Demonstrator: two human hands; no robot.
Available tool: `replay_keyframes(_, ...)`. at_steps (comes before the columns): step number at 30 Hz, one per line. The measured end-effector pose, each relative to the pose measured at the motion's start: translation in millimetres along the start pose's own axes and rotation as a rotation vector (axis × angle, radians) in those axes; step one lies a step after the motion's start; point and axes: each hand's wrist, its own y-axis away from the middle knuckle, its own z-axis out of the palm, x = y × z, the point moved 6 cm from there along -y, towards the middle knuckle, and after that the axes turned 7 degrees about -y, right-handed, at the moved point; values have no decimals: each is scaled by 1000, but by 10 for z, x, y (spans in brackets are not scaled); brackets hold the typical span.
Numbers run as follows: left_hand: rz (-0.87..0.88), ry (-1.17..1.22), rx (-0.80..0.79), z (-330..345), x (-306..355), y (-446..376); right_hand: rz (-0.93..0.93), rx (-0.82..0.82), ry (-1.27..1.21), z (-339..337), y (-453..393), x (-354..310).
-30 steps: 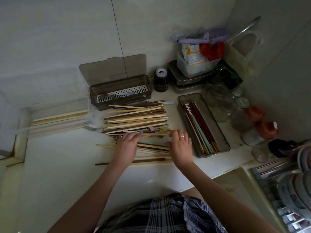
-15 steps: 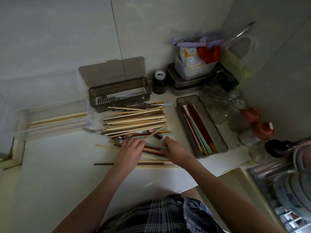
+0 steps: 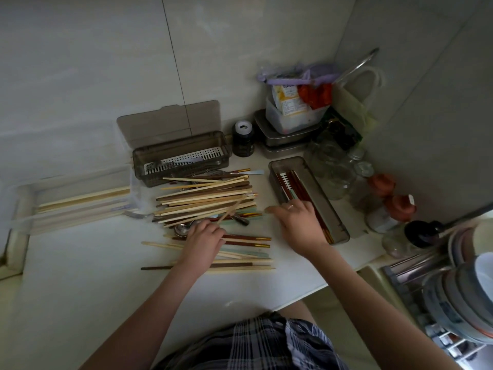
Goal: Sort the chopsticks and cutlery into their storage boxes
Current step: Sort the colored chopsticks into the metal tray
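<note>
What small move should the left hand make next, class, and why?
Probably lift the pale chopstick it pinches clear of the pile and carry it to the clear box. The left hand holds it tilted up, and that box already holds pale chopsticks.

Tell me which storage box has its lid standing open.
The smoky grey box against the wall: its hinged lid stands upright. The others show no lid.

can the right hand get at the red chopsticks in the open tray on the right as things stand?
Probably yes. The right hand hangs open right beside the tray, which has no lid on it, and the red chopsticks lie exposed on top. Nothing sits between them; the wrist already overlaps the tray's near edge.
</note>
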Motion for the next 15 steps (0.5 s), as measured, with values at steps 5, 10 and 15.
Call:
replay_keyframes(5, -82, 63, -16, 45, -48, -76, 393, 222, -122, -303, 151, 550)
replay_keyframes(10, -106, 64, -153, 79, -26, -201, 660, -170, -137, -12, 334, 687)
replay_keyframes(15, -49, -4, -338, 162, -36, -222, 724, -277, -213, 137, 359, 668)
